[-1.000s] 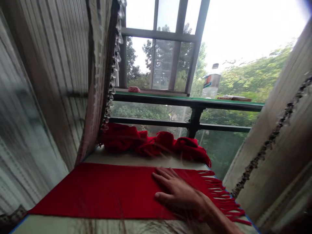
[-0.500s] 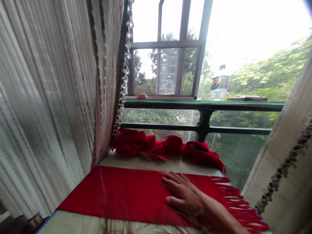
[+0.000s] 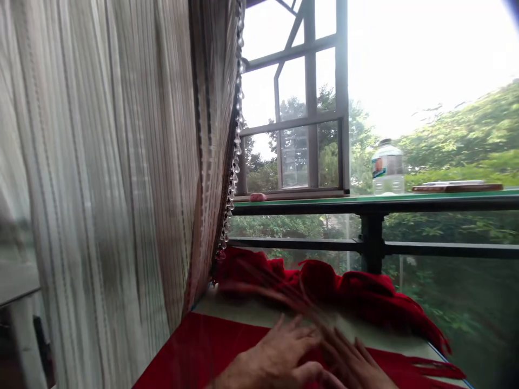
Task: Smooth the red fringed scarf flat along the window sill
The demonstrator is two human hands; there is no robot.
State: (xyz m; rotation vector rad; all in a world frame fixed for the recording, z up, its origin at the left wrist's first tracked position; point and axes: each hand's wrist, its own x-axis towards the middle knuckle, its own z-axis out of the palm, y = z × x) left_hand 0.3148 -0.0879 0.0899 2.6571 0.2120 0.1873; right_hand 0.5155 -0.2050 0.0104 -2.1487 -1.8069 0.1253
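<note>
Both hands lie flat, fingers spread, nothing in their grip: left hand (image 3: 272, 361) and right hand (image 3: 356, 366) press on the flat red scarf (image 3: 203, 351) on the desk (image 3: 259, 312). It seems fringed at right. A crumpled red scarf (image 3: 336, 292) lies behind.

both hands (image 3: 308, 362) blurred, red scarf (image 3: 211, 351) cut off below

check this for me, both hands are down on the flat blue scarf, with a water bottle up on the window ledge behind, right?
Not quite: the flat scarf is red, not blue, as the head view shows. The rest holds: the left hand and the right hand both rest on it, and a water bottle stands on the window ledge behind.
</note>
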